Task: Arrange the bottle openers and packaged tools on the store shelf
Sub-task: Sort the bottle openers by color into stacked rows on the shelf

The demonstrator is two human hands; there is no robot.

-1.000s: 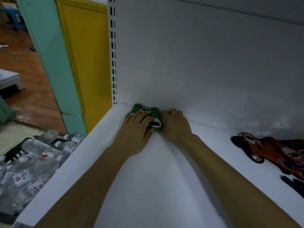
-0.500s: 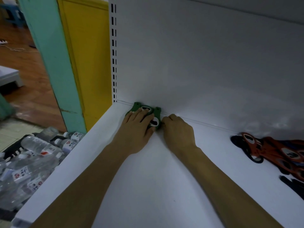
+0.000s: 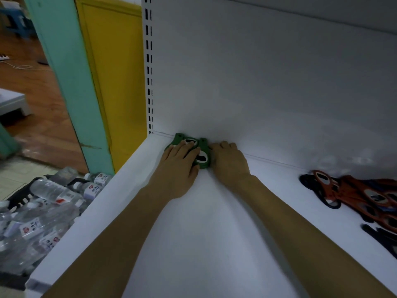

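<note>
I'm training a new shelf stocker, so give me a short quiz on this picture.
1. Multiple choice: which hand lies flat on top of the green openers? A. left hand B. right hand C. neither
2. True or false: the green openers sit at the front edge of the shelf.
3. Fill the gap: the orange openers lie to the ___ of both hands.

Key: 1. A; the right hand is beside them. 2. False; they are in the shelf's back left corner. 3. right.
</note>
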